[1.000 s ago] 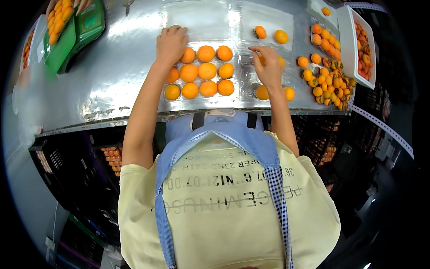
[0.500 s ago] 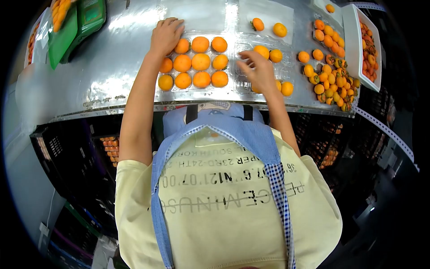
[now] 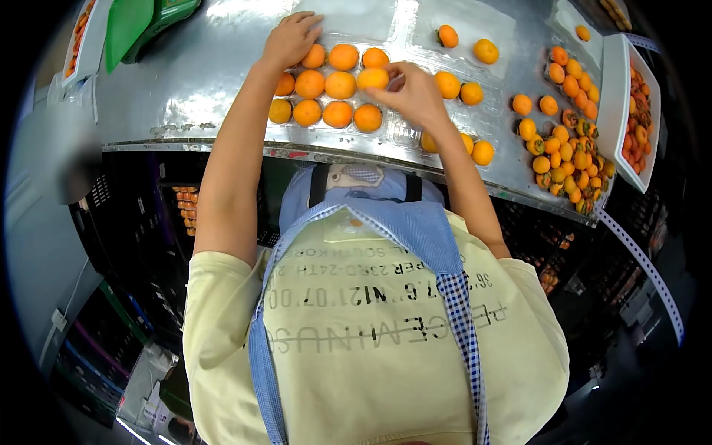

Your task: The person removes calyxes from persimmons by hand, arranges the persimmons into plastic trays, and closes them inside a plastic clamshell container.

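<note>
A clear plastic tray (image 3: 323, 125) filled with rows of orange fruit lies on the metal table. Over its upper left corner rests my left hand (image 3: 293, 41), fingers spread, beside the top row. My right hand (image 3: 406, 90) has its thumb and fingertips closed round an orange fruit (image 3: 372, 78) at the right end of the middle row. To the right, a second clear tray (image 3: 437, 111) holds several fruits, some partly hidden by my right wrist.
Two fruits lie on a pale sheet (image 3: 463, 26) behind the second tray. Further right are a small filled pack (image 3: 573, 80), a heap of small fruits (image 3: 571, 159) and a white box (image 3: 614, 111) of redder fruit. A green container (image 3: 141, 26) stands back left.
My right hand has moved left from the second tray to the first and closed on a fruit. My left hand stays by the tray corner. The whole view has turned slightly.
</note>
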A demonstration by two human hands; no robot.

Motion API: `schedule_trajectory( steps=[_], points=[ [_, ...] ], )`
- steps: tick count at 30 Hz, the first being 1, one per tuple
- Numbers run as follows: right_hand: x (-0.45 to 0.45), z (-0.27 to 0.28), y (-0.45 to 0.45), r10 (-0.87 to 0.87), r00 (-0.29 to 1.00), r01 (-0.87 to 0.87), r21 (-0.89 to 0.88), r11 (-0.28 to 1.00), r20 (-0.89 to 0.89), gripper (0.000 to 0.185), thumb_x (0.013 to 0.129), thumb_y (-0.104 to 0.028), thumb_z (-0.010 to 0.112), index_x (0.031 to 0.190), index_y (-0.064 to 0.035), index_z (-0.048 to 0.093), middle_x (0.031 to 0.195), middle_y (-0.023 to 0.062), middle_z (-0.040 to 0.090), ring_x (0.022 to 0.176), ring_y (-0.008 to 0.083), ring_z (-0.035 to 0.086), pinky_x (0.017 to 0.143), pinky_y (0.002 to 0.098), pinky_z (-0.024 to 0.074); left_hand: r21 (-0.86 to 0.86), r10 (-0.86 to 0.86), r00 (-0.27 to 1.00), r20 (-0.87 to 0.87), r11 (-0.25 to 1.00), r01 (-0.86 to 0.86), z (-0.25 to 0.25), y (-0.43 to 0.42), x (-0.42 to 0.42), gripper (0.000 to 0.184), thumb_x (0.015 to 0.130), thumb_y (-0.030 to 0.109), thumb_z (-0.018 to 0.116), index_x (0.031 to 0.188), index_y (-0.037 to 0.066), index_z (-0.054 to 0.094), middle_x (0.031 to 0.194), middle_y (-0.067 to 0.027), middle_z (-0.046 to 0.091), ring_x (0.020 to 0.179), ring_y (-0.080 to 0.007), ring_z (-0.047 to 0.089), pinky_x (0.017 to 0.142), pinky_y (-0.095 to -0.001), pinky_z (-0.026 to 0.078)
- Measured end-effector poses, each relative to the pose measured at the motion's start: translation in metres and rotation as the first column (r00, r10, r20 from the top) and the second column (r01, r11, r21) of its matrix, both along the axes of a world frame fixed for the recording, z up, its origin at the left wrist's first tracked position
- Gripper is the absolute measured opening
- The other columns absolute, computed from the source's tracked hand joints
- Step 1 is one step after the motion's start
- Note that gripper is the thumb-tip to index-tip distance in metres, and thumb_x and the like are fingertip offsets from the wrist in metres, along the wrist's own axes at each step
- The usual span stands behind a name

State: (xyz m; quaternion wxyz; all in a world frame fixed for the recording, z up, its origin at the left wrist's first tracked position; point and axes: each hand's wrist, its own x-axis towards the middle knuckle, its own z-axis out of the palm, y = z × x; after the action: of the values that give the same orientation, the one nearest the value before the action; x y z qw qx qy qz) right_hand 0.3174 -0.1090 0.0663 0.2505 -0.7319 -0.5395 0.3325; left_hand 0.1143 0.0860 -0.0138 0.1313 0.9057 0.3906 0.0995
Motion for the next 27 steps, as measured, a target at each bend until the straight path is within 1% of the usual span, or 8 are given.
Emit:
schedule_trajectory(
  steps=[1,4,9,11,15,18,21,27],
  points=[
    [0.004,0.006,0.008,-0.032,0.995,0.031,-0.011,0.999,-0.091,0.058,0.065,-0.047,0.071,0.101,-0.0017,0.065,0.098,0.016,0.065,0.088,0.0282,0.064,0.074,0.0403,0.0512,-0.007,0.004,1.0,-0.003,1.0,-0.004,0.001,0.0,0.0,0.035,0.091,0.033,0.049,0.123,0.02,0.057,0.129,-0.0034,0.053,0.118,-0.0279,0.049,0.099,-0.0387,0.041],
    [0.008,-0.008,0.06,-0.106,0.99,0.076,0.282,0.956,0.091,0.058,0.066,-0.049,0.069,0.101,-0.0025,0.066,0.097,0.0152,0.066,0.09,0.028,0.064,0.077,0.0399,0.0507,-0.036,-0.002,1.0,-0.007,0.999,0.002,0.004,0.0,0.002,0.036,0.092,0.032,0.049,0.124,0.02,0.056,0.131,-0.0037,0.052,0.119,-0.0278,0.048,0.1,-0.0381,0.04],
    [-0.006,-0.044,0.13,-0.098,0.952,0.041,0.197,0.98,0.289,0.059,0.068,-0.051,0.067,0.103,-0.0034,0.065,0.1,0.0154,0.064,0.09,0.0301,0.063,0.078,0.0407,0.0503,-0.08,-0.049,0.998,0.048,0.995,0.052,-0.003,0.003,-0.004,0.037,0.093,0.03,0.049,0.127,0.018,0.054,0.133,-0.0063,0.05,0.121,-0.0294,0.045,0.103,-0.0373,0.037],
    [-0.009,-0.057,0.133,-0.074,0.946,0.035,0.126,0.991,0.317,0.06,0.069,-0.05,0.068,0.107,-0.0048,0.062,0.102,0.0149,0.062,0.091,0.0316,0.063,0.078,0.0418,0.0502,-0.057,-0.052,0.988,0.145,0.996,0.061,-0.001,0.005,-0.009,0.036,0.09,0.026,0.053,0.125,0.017,0.056,0.131,-0.0077,0.052,0.12,-0.0299,0.046,0.103,-0.0369,0.037],
    [-0.022,-0.023,0.1,-0.227,0.878,0.03,0.425,0.905,0.421,0.055,0.071,-0.044,0.072,0.111,-0.0092,0.058,0.099,0.0107,0.062,0.097,0.0285,0.061,0.075,0.0409,0.0509,0.084,0.052,0.928,0.37,0.992,-0.089,0.042,-0.021,-0.021,0.033,0.084,0.018,0.061,0.116,0.015,0.062,0.123,-0.0096,0.056,0.11,-0.0299,0.05,0.097,-0.0377,0.039],
    [-0.046,-0.002,0.057,0.051,0.932,-0.12,0.172,0.978,0.359,0.049,0.07,-0.037,0.073,0.109,-0.0099,0.059,0.098,0.0087,0.061,0.095,0.0277,0.061,0.071,0.0399,0.0516,-0.039,0.127,0.937,0.325,0.992,-0.121,0.058,-0.062,-0.04,0.032,0.078,0.02,0.067,0.11,0.013,0.064,0.11,-0.0089,0.06,0.101,-0.0278,0.052,0.088,-0.0386,0.043],
    [-0.07,-0.001,0.029,0.171,0.886,-0.252,0.139,0.958,0.431,0.045,0.071,-0.029,0.073,0.108,-0.01,0.059,0.094,0.0077,0.06,0.088,0.0291,0.062,0.067,0.04,0.0517,-0.106,0.088,0.965,0.248,0.992,-0.063,0.067,-0.098,-0.047,0.033,0.072,0.02,0.072,0.103,0.011,0.065,0.101,-0.008,0.057,0.096,-0.0274,0.051,0.082,-0.0376,0.045],
    [-0.078,0.01,0.026,0.198,0.886,-0.217,-0.002,0.976,0.419,0.042,0.069,-0.023,0.073,0.107,-0.0094,0.059,0.095,0.0102,0.057,0.088,0.0297,0.061,0.065,0.0409,0.0519,-0.072,-0.036,0.997,0.068,0.997,0.041,0.075,-0.099,-0.045,0.05,0.068,0.027,0.077,0.113,0.012,0.06,0.106,-0.0123,0.052,0.099,-0.0296,0.052,0.082,-0.0378,0.046]
  ],
)
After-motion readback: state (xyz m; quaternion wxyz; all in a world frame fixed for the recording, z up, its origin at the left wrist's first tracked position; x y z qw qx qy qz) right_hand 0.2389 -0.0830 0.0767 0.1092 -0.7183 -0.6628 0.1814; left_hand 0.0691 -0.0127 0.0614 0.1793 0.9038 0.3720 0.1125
